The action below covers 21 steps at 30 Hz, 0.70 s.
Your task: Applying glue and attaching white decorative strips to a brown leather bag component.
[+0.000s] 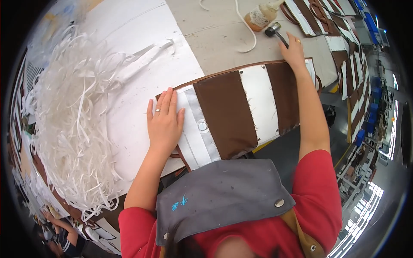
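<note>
A brown and white striped bag panel (226, 116) lies across the table's front edge, with frayed threads along its seams and a round metal snap near its left end. My left hand (165, 122) rests flat on that end, fingers stretched out near the far edge. Beyond the panel's right part, my right hand (294, 51) closes round the handle of a small mallet (272, 30). The mallet's dark cylindrical head sits on the table. Brown straps show partly beneath both ends of the panel.
A tangled heap of white ribbon strips (75, 124) covers the table's left. Beside the mallet stands a wrapped orange-brown bottle (260, 18), near a white cord (251, 36). More striped pieces (355, 77) are stacked at right. Another person's arm (64, 225) shows at lower left.
</note>
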Motion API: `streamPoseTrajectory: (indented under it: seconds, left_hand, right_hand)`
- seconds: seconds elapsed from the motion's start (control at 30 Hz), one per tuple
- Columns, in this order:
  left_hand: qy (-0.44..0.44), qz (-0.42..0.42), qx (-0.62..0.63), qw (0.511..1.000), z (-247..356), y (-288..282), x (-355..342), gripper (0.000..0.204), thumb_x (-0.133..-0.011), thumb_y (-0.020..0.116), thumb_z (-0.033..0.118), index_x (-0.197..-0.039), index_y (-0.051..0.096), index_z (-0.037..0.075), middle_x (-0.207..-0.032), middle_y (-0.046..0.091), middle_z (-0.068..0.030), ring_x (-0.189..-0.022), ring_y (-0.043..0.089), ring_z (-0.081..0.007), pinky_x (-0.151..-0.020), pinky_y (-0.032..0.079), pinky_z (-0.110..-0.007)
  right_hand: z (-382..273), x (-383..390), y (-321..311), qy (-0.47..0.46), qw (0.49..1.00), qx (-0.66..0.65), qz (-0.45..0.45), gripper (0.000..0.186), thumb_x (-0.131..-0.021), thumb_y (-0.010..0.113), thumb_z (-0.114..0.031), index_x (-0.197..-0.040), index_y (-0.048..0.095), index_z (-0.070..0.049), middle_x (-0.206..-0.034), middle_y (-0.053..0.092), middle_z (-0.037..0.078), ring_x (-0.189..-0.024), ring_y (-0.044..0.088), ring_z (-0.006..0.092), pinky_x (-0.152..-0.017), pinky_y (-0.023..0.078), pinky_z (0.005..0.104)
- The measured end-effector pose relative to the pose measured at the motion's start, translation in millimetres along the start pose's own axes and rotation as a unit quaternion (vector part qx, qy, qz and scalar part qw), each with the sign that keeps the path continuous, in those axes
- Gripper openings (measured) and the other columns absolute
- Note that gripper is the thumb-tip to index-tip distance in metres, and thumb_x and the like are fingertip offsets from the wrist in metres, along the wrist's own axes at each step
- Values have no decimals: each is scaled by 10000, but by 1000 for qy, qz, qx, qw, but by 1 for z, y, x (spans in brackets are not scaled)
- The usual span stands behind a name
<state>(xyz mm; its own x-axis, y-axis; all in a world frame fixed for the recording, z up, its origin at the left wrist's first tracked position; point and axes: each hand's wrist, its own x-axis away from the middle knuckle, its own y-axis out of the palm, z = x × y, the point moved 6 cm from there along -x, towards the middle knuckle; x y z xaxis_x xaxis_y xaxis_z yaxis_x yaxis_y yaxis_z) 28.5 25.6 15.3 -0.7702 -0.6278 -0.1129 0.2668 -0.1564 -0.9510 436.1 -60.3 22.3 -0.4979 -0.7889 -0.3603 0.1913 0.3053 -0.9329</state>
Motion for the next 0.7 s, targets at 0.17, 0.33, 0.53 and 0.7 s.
streamPoseTrajectory:
  seconds: [0.17,0.33,0.53,0.7]
  left_hand:
    - [28,2,25,999,7,-2,4,400,-850,527,185,-1217,484,31,-1303,450,-65,-1230,394,-212,-1051,223,-394]
    - [56,1,61,997,16,2,-2,369,-836,543,164,-1175,510,22,-1299,450,-71,-1225,394,-216,-1024,283,-393]
    - [54,27,64,996,19,4,-1,375,-815,573,178,-1152,527,21,-1194,489,-109,-1172,423,-260,-992,324,-411]
    - [23,32,65,997,9,7,10,398,-807,590,197,-1171,521,52,-1190,470,-115,-1165,420,-281,-950,348,-409]
  right_hand:
    - [29,-13,7,22,999,4,-29,264,-838,528,-193,-1019,522,-2,-977,539,224,-940,524,389,-788,434,459]
    - [63,-28,-104,32,954,11,299,220,-896,480,-191,-946,527,18,-915,550,184,-844,544,302,-729,432,398]
    - [-59,-10,-182,5,916,-335,221,200,-939,450,-203,-920,553,-32,-660,506,-16,-563,447,74,-522,387,204]
    - [-208,48,-101,-200,947,-237,-82,299,-865,499,-69,-1163,517,-69,-906,610,117,-709,589,293,-633,478,348]
